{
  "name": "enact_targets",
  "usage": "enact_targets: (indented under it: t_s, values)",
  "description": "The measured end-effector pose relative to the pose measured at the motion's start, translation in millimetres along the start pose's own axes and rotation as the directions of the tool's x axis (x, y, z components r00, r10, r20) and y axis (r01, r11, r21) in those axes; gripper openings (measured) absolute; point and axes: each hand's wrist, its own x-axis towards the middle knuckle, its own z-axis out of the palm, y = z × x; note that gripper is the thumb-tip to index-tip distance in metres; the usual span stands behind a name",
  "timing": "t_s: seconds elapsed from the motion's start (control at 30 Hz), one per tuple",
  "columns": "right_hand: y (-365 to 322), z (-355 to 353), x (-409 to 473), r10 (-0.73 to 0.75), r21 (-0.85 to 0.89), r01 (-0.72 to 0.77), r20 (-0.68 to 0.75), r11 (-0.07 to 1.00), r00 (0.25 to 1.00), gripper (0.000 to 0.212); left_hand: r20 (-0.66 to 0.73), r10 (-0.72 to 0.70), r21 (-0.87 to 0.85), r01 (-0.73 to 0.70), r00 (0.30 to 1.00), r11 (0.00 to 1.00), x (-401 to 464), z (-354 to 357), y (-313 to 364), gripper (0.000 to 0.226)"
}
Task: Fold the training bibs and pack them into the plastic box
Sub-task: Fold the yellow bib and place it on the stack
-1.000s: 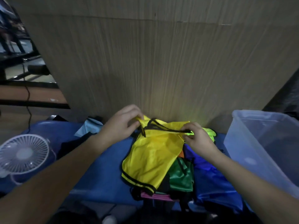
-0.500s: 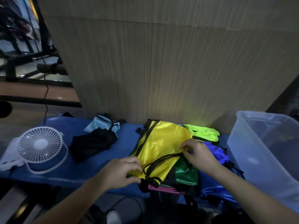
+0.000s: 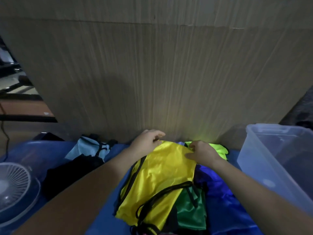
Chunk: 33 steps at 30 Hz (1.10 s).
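A yellow bib (image 3: 160, 177) with black trim lies folded on top of a pile of bibs on the blue table cover (image 3: 105, 216). My left hand (image 3: 147, 140) pinches its far left corner. My right hand (image 3: 202, 152) pinches its far right corner. Under it lie a green bib (image 3: 190, 211), a dark blue bib (image 3: 220, 192) and a neon green bib (image 3: 218, 149). The clear plastic box (image 3: 277, 160) stands at the right, and its inside looks empty.
A wooden panel (image 3: 160, 73) rises right behind the pile. A light blue bib (image 3: 88, 148) and a black bib (image 3: 71, 173) lie to the left. A white desk fan (image 3: 13, 190) stands at the far left edge.
Both hands have moved from the bib's near part to its far edge. The yellow bib now lies flatter on the pile, with its straps at the near end.
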Motion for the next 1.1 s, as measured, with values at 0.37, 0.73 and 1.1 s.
enact_targets:
  t_s: [0.37, 0.73, 1.1]
  values:
    - [9, 4, 9, -0.081, 0.128, 0.075, 0.044, 0.989, 0.996, 0.007, 0.229, 0.001, 0.386, -0.092, 0.973, 0.918, 37, -2, -37, 0.041]
    - [4, -9, -8, -0.102, 0.175, 0.145, -0.234, 0.974, 0.967, 0.031, -0.002, -0.059, -0.036, 0.059, 0.998, 0.998, -5, -25, -39, 0.02]
    - [-6, -13, -16, -0.112, 0.262, 0.152, -0.161, 0.953, 0.981, 0.021, 0.142, -0.014, -0.03, 0.018, 0.99, 0.999, -8, -50, -45, 0.017]
